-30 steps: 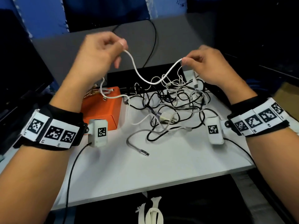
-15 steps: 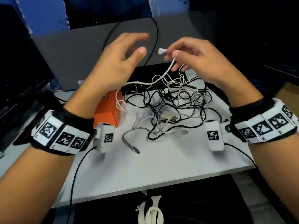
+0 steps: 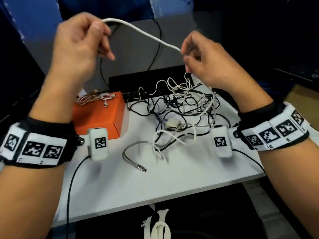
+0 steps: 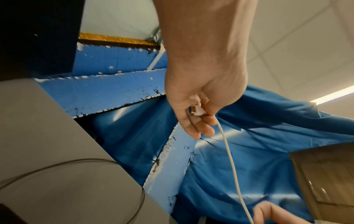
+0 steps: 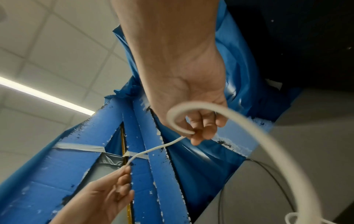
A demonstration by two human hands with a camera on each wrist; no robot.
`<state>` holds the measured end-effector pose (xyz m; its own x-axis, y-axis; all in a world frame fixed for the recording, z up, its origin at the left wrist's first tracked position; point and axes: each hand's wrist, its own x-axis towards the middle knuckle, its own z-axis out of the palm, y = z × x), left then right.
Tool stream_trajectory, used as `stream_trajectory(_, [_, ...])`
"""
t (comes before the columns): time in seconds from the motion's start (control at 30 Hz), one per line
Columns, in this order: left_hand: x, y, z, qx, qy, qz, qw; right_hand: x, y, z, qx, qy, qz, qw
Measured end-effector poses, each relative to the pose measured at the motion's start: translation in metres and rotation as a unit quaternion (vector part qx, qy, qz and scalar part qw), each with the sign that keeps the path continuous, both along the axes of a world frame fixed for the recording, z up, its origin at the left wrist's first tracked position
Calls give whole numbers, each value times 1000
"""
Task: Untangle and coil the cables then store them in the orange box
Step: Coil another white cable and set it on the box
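— From the head view, what's different? A moment ago the left hand (image 3: 77, 47) was spread and empty while the right hand (image 3: 207, 61) held the plug end alone.

— Now the left hand has taken that end; its grip pinches the white cable (image 3: 143, 32) at the upper left of the frame. The right hand's grip pinches the same cable further along, at centre right. I'd judge one end is freed and they're about to draw the rest out of the tangle (image 3: 181, 107).

— Which way does the cable run?

— Its long axis slopes from upper left down to the right, then drops below the right hand into the tangle on the counter (image 3: 172, 183). The orange box (image 3: 100, 118) sits left of the tangle, with a bundled cable (image 3: 96, 98) lying at its far edge.

— And the left wrist view?

— The fingers (image 4: 199, 125) curl round a white plug (image 4: 197, 111); the cable hangs away toward the bottom of the frame.

— The right wrist view?

— The fingertips (image 5: 199, 136) pinch the cable mid-frame. One stretch runs down-left to the other hand; a thick blurred loop (image 5: 249, 121) arcs off to the lower right. Plenty of tangle remains, so coiling looks some way off.
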<state>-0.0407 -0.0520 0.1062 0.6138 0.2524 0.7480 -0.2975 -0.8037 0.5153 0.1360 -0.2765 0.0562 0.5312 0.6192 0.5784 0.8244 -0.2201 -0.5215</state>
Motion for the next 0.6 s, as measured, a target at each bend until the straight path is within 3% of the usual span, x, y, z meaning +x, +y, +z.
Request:
stream_trajectory(0.17, [-23,42,-8,-128,-81,54,987,9,-1,-5,-83,-25,-32,996])
stream_trajectory(0.27, [-44,66,-15,-183,-55,117,975,24,-5,-6,-46,-40,-89,994])
stream_trajectory(0.37, [-48,68,-32,-276,-59,66,957,43,-13,-8,-59,-39,-181,981])
stream_trajectory(0.43, [-42,56,-47,-276,9,48,960,50,-19,-10,-172,-8,-210,962])
stream_trajectory(0.53, [-41,32,-72,-226,158,-14,961,40,-22,-12,-364,75,-92,924])
stream_trajectory(0.6, [-38,21,-83,-239,202,-43,949,21,-14,-13,-380,102,5,919])
